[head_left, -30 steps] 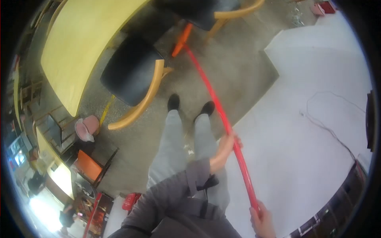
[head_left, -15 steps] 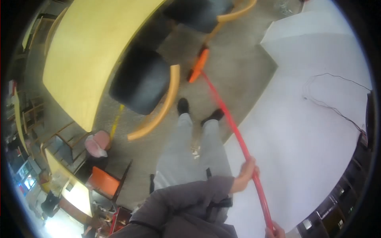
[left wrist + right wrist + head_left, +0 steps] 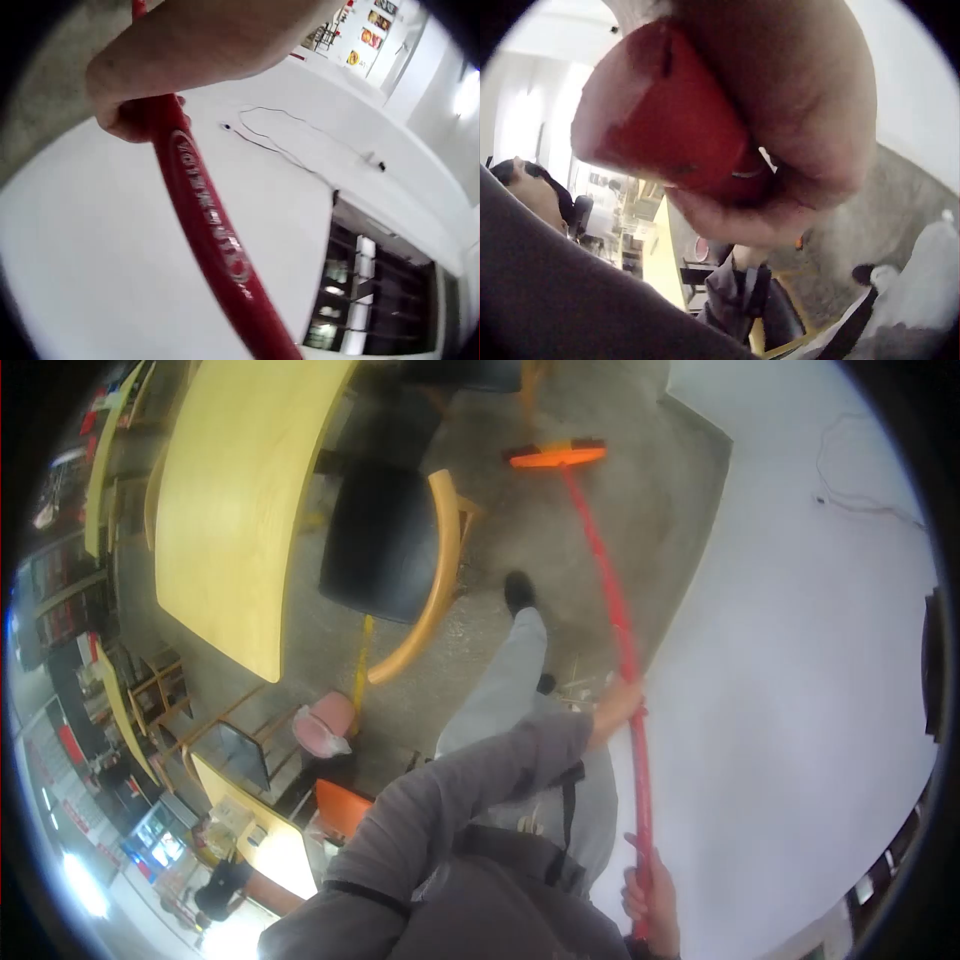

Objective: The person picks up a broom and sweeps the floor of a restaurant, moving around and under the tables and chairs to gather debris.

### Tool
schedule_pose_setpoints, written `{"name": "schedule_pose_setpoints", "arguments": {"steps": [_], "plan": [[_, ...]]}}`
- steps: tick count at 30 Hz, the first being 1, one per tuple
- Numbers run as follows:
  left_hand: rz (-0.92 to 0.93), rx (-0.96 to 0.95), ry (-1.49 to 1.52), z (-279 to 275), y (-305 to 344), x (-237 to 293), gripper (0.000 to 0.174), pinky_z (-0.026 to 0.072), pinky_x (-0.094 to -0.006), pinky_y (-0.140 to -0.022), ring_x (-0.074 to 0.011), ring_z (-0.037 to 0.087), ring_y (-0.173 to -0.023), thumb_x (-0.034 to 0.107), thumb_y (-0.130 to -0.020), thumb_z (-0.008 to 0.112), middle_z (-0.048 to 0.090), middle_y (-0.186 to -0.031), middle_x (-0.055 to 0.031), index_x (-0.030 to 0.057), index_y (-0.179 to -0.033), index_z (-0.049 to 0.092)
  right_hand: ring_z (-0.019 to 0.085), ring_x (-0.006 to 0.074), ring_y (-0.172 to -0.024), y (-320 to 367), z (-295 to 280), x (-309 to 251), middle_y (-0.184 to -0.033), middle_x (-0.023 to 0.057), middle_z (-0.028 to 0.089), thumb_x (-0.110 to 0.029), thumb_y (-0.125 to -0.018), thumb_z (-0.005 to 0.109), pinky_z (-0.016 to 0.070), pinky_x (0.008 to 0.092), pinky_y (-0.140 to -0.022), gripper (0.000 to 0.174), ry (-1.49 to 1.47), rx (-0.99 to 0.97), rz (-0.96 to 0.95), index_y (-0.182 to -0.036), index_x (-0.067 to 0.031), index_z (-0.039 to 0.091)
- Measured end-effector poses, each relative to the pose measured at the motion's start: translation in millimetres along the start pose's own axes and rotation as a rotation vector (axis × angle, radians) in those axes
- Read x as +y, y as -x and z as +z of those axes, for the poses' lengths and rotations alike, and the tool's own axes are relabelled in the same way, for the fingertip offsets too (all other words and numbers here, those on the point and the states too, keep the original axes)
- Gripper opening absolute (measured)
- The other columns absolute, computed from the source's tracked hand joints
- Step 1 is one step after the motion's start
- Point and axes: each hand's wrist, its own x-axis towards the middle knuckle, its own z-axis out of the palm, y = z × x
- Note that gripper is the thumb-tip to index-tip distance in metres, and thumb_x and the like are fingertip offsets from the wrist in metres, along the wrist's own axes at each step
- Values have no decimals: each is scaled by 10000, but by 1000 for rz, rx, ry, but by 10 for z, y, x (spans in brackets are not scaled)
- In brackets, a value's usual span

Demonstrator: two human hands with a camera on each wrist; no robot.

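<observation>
Filling most of the head view, the grey floor point(image 3: 590, 570) meets a white surface point(image 3: 800, 680) on the person's right, with a long yellow table point(image 3: 240, 510) and a black-seated chair point(image 3: 385, 545) on the left. Along the seam between grey and white runs the broom point(image 3: 620, 630) — its orange head point(image 3: 555, 455) sits low over the grey floor ahead of the person, just beyond the chair's curved wooden arm, and its red handle slants back to the body. The left hand point(image 3: 615, 705) is wrapped round the handle about midway; the left wrist view shows its fingers point(image 3: 131, 112) curled tight on the red shaft. The right hand point(image 3: 650, 900) grips the handle's top end, enclosed in the palm in the right wrist view.

By my reading, the head stands near the chair legs, so a sideways stroke could catch on them or knock the chair. A thin black cable point(image 3: 860, 470) lies loose on the white surface; bristles straying there could snag and drag it. The forward shoe point(image 3: 518, 592) is near the handle's line and could be clipped.

Whether the bristles touch the floor I cannot tell — the head is blurred. Pale scraps point(image 3: 578, 685) by the leg are too small to identify. The right wrist view is so close that little beyond the handle's end shows clearly.
</observation>
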Motion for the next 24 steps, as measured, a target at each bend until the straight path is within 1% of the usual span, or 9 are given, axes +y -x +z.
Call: {"name": "schedule_pose_setpoints", "arguments": {"steps": [4,7,11,14,16,19,21,23,24], "plan": [[92,83,-396,-396,172,-25,377,488,-346,-567,-213,602,-607,305,-834,535,573,-753,-131,-46,-946,455,251,41,-354,-403,-53,447,-519,-20,304,-372,-988,281,230,187,-324,460,-113,-112,-11,-1331,-74,352],[106,228,-801,-601,101,-393,583,518,-381,-627,-270,637,-824,397,-814,556,594,-958,-231,-86,-1097,392,285,41,-389,-533,-283,1002,-575,-15,350,-341,-985,325,237,187,-331,406,-180,-132,-40,-1314,-107,372],[213,351,-981,-749,23,-1384,529,474,-403,-725,-307,621,-817,417,-761,585,595,-840,-206,-50,-977,462,305,43,-417,-422,-564,1609,-625,-11,382,-310,-974,380,235,189,-335,301,-193,-78,-23,-1198,-122,448],[54,183,-866,-711,510,-1785,472,488,-399,-713,-311,636,-812,346,-767,609,617,-881,-208,-48,-995,486,351,52,-417,-160,-680,2068,-573,-12,413,-320,-968,370,257,214,-332,331,-244,-87,-25,-1152,-73,491],[-45,89,-847,-698,708,-1991,426,500,-390,-663,-287,643,-738,296,-773,615,627,-842,-187,-44,-999,494,396,71,-407,-357,-980,2902,-542,-6,442,-361,-957,384,289,232,-337,351,56,157,-145,-1039,-56,537],[-224,-129,-863,-908,1116,-2729,374,505,-360,-627,-246,642,-704,237,-805,598,625,-854,-159,-36,-1028,474,277,34,-357,-342,-1161,3951,-511,-64,372,-366,-955,428,238,204,-317,349,-89,16,-235,-943,-57,590],[-397,-10,-891,-935,1306,-2968,428,501,-359,-658,-249,641,-753,238,-821,590,619,-897,-171,-39,-1103,425,298,38,-373,-243,-1031,4125,-523,-54,392,-356,-957,426,254,205,-334,339,4,132,-186,-896,-59,577],[-352,54,-1004,-893,1443,-2923,427,501,-359,-649,-248,640,-734,219,-830,585,617,-876,-161,-38,-1119,405,319,42,-389,-154,-881,4301,-536,-44,412,-345,-960,425,270,205,-351,336,100,245,-124,-849,-60,565],[-328,81,-1065,-904,1493,-2909,427,502,-360,-644,-247,639,-725,210,-834,582,616,-866,-156,-37,-1127,394,340,50,-411,-245,-822,4515,-549,-34,423,-339,-961,421,284,209,-370,337,179,284,-277,-855,-53,564]]}}
